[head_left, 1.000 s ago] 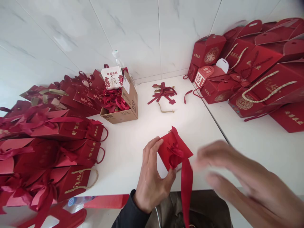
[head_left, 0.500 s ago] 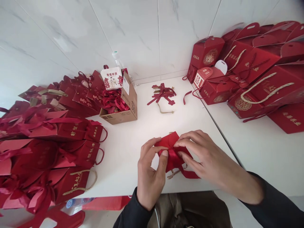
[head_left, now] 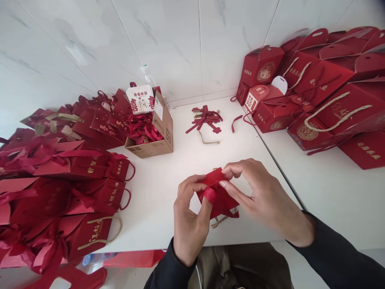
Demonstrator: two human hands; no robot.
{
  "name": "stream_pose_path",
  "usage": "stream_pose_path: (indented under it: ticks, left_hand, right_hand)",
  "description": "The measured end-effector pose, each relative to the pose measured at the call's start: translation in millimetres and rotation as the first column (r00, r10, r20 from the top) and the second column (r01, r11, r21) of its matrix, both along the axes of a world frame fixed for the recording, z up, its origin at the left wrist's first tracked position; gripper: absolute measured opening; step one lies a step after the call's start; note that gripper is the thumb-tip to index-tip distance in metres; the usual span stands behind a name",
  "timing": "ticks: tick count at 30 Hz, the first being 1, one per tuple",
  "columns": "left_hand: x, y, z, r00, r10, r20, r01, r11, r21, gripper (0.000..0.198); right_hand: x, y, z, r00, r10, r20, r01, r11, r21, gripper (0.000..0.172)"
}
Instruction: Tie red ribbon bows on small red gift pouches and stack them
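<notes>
A small red gift box (head_left: 217, 175) with twisted cord handles stands near the table's front edge, seen from above between my hands. A red ribbon (head_left: 221, 202) lies across its top. My left hand (head_left: 192, 212) is closed on the ribbon; a fold of it covers the thumb tip. On the other side, my right hand (head_left: 255, 188) pinches the ribbon at the box's top between thumb and forefinger. The fingers hide part of the crossing of the ribbon.
A cardboard box (head_left: 153, 149) of red ribbons and printed cards stands at the back left. Loose straps (head_left: 207, 120) lie on the white table (head_left: 156, 188). Bow-tied red boxes (head_left: 72, 160) crowd the left; more gift boxes (head_left: 321, 80) are stacked right. A table seam (head_left: 279, 168) runs between.
My right hand has drawn its fingers together in a pinch on the ribbon. The ribbon now wraps over my left thumb, and its tail at lower right has pulled in.
</notes>
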State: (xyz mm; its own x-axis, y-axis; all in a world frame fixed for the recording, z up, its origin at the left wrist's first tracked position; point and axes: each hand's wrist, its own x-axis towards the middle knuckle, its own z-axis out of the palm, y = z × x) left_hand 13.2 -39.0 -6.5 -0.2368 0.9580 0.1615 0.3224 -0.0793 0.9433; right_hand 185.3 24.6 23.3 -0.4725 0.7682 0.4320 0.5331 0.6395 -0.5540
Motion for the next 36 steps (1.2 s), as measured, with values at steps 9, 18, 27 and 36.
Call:
stream_pose_path:
  ticks: [9, 18, 27, 36]
  left_hand:
    - [3, 4, 7.0, 0.933, -0.013, 0.361, 0.040, 0.997, -0.067, 0.006]
    - [-2, 0, -5.3, 0.911, 0.163, 0.379, -0.117, 0.983, -0.141, 0.023]
    - [-5, -9, 6.9, 0.914, 0.060, 0.402, -0.061, 0.998, -0.010, 0.023]
    - [-15, 5, 2.7, 0.231, 0.416, 0.880, -0.082, 0.909, -0.408, 0.031]
  right_hand:
    - [-7, -9, -6.5, 0.992, 0.126, 0.024, -0.124, 0.990, -0.062, 0.017]
    - [2, -11, -2.7, 0.990, -0.115, -0.077, 0.071, 0.901, -0.428, 0.015]
    - [12, -10, -4.5, 0.942, -0.293, -0.162, 0.094, 0.696, -0.711, 0.028]
    - [15, -9, -10.9, 0.896, -0.357, -0.263, 0.060, 0.686, -0.725, 0.024]
